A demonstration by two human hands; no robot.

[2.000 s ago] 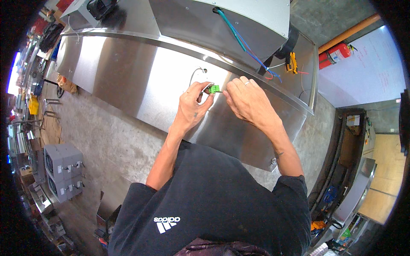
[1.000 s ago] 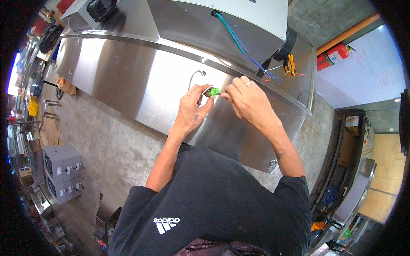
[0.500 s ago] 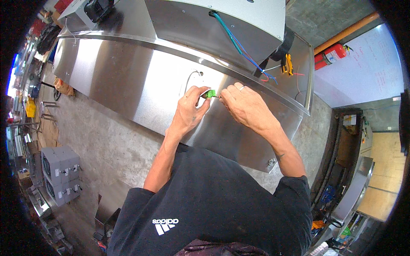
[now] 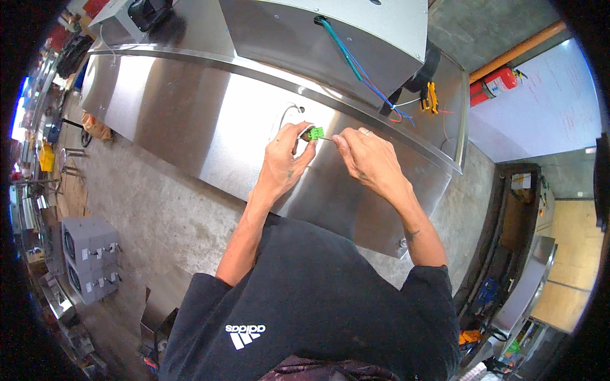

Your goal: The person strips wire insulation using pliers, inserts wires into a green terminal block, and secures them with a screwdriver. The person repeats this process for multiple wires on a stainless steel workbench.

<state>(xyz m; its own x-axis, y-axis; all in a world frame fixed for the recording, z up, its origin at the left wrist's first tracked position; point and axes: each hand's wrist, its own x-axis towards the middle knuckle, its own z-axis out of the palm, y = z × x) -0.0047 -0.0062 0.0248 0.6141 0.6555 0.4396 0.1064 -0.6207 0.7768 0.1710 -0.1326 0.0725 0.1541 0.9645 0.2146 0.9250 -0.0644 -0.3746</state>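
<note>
Hiding behind fingers (image 4: 297, 136): green connector (image 4: 316, 133)

The small plug (image 4: 316, 133) is bright green, and a thin white wire (image 4: 284, 117) curls beside it. The long metal panel (image 4: 190, 120) is shiny silver with pale glare streaks. The box (image 4: 330, 32) above it is plain grey, with teal and blue cables (image 4: 349, 60) trailing from it. A yellow clip (image 4: 431, 98) sits by a red wire (image 4: 398, 117). The fire extinguisher (image 4: 494, 83) is red, the pipe (image 4: 518, 49) orange, the floor (image 4: 127, 209) mottled grey, the shirt (image 4: 318, 305) black.
</note>
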